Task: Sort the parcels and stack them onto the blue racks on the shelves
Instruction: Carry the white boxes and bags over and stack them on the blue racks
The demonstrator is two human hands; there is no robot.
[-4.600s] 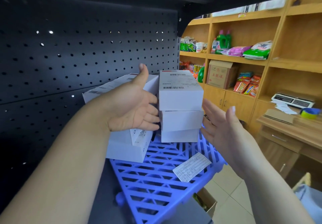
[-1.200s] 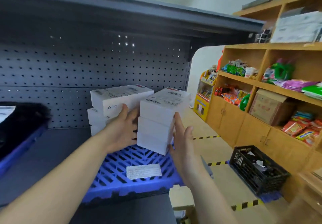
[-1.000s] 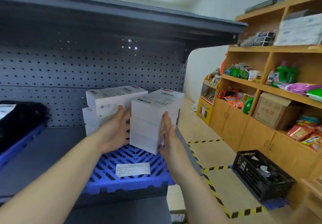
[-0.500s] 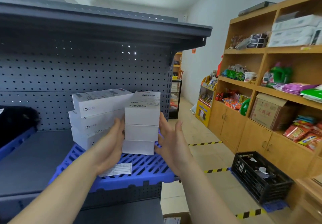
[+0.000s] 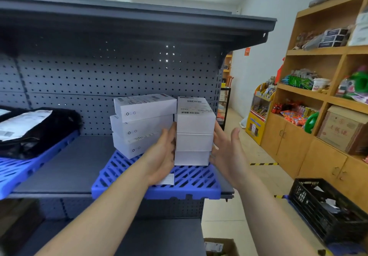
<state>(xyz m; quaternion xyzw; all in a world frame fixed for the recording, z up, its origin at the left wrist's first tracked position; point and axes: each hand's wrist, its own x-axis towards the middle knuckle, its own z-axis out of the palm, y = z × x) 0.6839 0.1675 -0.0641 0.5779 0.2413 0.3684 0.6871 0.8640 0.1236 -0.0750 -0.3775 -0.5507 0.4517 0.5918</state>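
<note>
Two stacks of white parcels stand on a blue rack (image 5: 185,191) on the grey shelf. The left stack (image 5: 143,124) has three boxes, slightly askew. The right stack (image 5: 194,134), also three boxes with a barcode label on top, rests on the rack close beside it. My left hand (image 5: 162,156) lies flat against the right stack's left side, fingers in the gap between the stacks. My right hand (image 5: 227,150) presses its fingers on the stack's right side, thumb spread away. A loose paper slip (image 5: 168,180) lies on the rack under my left wrist.
A second blue rack (image 5: 23,168) at the left carries black bagged parcels (image 5: 39,128). The top shelf (image 5: 139,16) overhangs the stacks. On the floor at right sits a black crate (image 5: 326,206); wooden shelves (image 5: 310,94) of goods stand behind it. A cardboard box (image 5: 219,245) lies below.
The right stack has been turned square and brought down beside the left stack on the rack. Both hands stay at its sides. My view has pulled back and up.
</note>
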